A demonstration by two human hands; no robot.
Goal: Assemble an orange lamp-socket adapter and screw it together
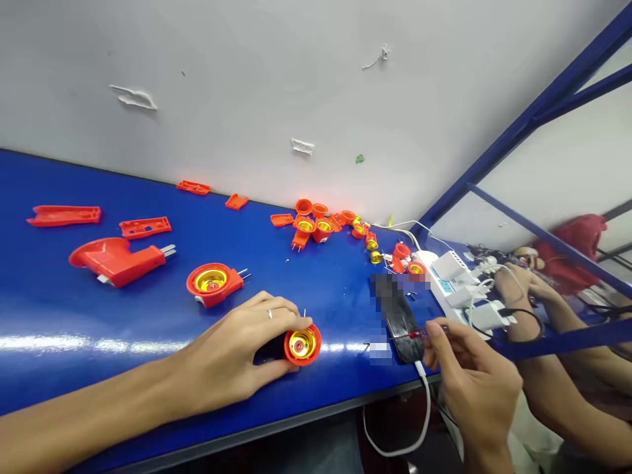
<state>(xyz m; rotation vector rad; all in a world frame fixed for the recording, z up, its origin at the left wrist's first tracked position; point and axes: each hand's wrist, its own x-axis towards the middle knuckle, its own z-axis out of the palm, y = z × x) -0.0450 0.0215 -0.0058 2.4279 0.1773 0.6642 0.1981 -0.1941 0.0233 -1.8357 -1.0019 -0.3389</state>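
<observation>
Along a blue workbench point(148, 322) under a scuffed white wall point(247, 85), orange plastic parts point(118, 260) lie scattered; the left hand point(232, 349) clasps an orange socket point(302, 345), the right hand point(474, 375) pinches a red-handled tool point(419, 334).

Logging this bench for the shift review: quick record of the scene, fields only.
left hand: grips an orange plastic lamp socket with brass thread
right hand: pinches a small red object, too small to identify, beside a black phone
surface: glossy blue workbench
nearby: orange plastic plug body with metal prongs; white power strip
other person: co-worker's hand near the power strip
</observation>
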